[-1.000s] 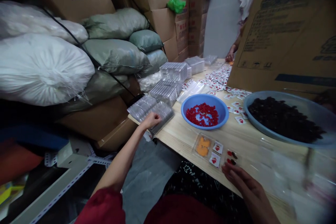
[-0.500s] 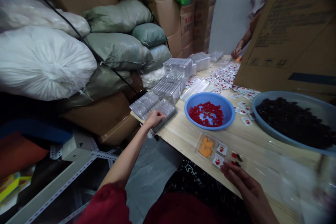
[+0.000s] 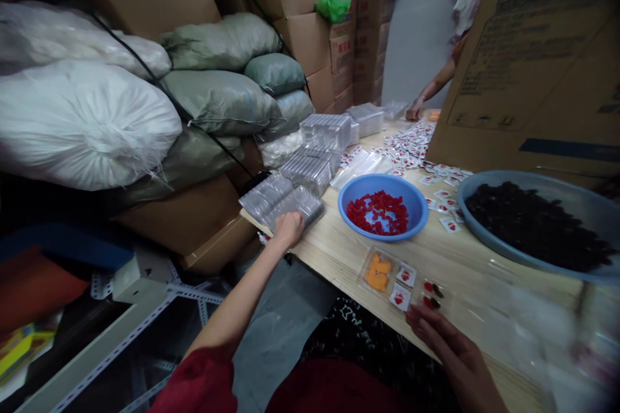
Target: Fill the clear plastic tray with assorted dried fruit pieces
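Observation:
My left hand [image 3: 289, 228] reaches out to the table's left corner and grips the near edge of a stack of clear plastic trays [image 3: 283, 202]. My right hand [image 3: 448, 342] rests near the front table edge, fingers stretched flat, its tips beside a clear tray [image 3: 398, 281] that holds orange pieces, two small heart cards and some red and dark bits. A blue bowl of red pieces [image 3: 382, 206] stands just behind that tray. A large grey basin of dark pieces [image 3: 535, 222] sits to the right.
More stacks of clear trays [image 3: 325, 132] and scattered heart cards [image 3: 411, 142] cover the far table. A big cardboard box [image 3: 533, 64] stands at right. Filled sacks [image 3: 87, 122] and cartons pile up at left. Another person's hand [image 3: 414, 111] touches the far end.
My left hand slid from the top of the tray stack down to its near edge and closed on it. My right hand barely moved. The other person's hand shifted left.

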`<state>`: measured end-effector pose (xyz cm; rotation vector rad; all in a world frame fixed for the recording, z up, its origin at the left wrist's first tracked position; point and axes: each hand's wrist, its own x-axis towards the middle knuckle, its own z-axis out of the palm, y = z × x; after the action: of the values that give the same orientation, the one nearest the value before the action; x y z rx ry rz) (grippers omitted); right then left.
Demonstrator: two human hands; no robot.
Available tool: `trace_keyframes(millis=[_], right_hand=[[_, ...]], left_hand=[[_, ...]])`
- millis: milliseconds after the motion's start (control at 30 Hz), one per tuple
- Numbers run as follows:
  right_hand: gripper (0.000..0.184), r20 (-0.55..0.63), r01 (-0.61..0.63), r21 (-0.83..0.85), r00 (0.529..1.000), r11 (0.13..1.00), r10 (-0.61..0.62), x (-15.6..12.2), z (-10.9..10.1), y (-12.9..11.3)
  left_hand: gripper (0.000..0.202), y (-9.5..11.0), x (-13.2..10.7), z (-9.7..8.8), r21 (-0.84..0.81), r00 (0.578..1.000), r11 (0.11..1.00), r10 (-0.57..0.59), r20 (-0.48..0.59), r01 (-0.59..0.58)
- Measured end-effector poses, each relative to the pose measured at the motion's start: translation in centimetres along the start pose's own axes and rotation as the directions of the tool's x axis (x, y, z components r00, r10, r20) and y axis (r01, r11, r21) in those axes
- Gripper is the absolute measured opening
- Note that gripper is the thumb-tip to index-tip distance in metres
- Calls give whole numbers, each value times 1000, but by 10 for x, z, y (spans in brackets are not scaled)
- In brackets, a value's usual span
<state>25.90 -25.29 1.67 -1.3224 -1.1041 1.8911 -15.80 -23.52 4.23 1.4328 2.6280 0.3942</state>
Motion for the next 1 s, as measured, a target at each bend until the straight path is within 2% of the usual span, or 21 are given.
trace_keyframes(millis=[100, 167, 267, 367, 433, 467, 500, 533, 567, 600, 633, 667, 733, 767, 800, 900, 933, 1000], right_hand=[[52, -5, 13, -19, 1000, 1000, -13, 2, 0, 1], [52, -13, 29, -55, 999, 998, -30, 6, 0, 1], [51, -43, 104, -131, 993, 986, -111, 10, -1, -4], [45, -54, 263, -224, 958, 938, -282, 6, 1, -24], [41, -38, 417, -322, 891, 850, -451, -2, 6, -48], [43, -38, 495, -387, 835, 778, -550, -7, 9, -62], [49, -39, 559, -457, 765, 692, -643, -12, 11, -75], [57, -42, 594, -520, 700, 614, -713, -17, 13, -86], [63, -38, 609, -563, 656, 559, -753, -20, 14, -95], [63, -35, 606, -579, 650, 545, -760, -23, 14, -99], [59, -34, 595, -563, 677, 574, -735, -25, 13, -100], [51, -42, 576, -517, 722, 634, -690, -25, 10, -95], [37, -111, 508, -364, 808, 780, -578, -25, 2, -74], [33, -173, 472, -276, 833, 837, -526, -24, -3, -58], [31, -247, 442, -192, 843, 876, -479, -22, -6, -41], [32, -404, 369, -20, 847, 929, -345, -13, -12, 9], [33, -421, 359, -3, 846, 933, -326, -9, -13, 21], [38, -430, 357, -59, 834, 932, -347, 0, -13, 37]], left_hand=[[13, 6, -5, -8, 70, 999, 997, 38, -28, -36], [21, 7, -6, -23, 96, 995, 993, 75, -70, -68], [27, 14, -16, -58, 100, 981, 988, 134, -141, -120], [20, 39, -42, -101, -80, 955, 962, 244, -169, -260], [14, 67, -66, -124, -264, 933, 895, 348, -96, -361], [13, 83, -78, -132, -345, 909, 850, 415, -24, -398], [14, 99, -88, -136, -427, 870, 798, 490, 51, -425], [15, 114, -97, -137, -495, 815, 749, 565, 128, -441], [17, 127, -104, -135, -557, 749, 702, 632, 199, -445], [18, 138, -108, -130, -611, 683, 661, 685, 253, -436], [20, 146, -111, -121, -658, 633, 627, 720, 284, -417], [20, 151, -112, -110, -700, 611, 599, 736, 291, -389], [18, 151, -110, -81, -771, 636, 557, 723, 268, -308], [17, 147, -108, -63, -799, 659, 545, 703, 269, -255], [20, 141, -106, -44, -824, 678, 533, 679, 280, -193], [40, 121, -105, 17, -870, 665, 488, 629, 404, 67], [41, 117, -105, 36, -876, 689, 462, 591, 418, 135], [42, 114, -104, 69, -891, 797, 431, 483, 361, 142]])
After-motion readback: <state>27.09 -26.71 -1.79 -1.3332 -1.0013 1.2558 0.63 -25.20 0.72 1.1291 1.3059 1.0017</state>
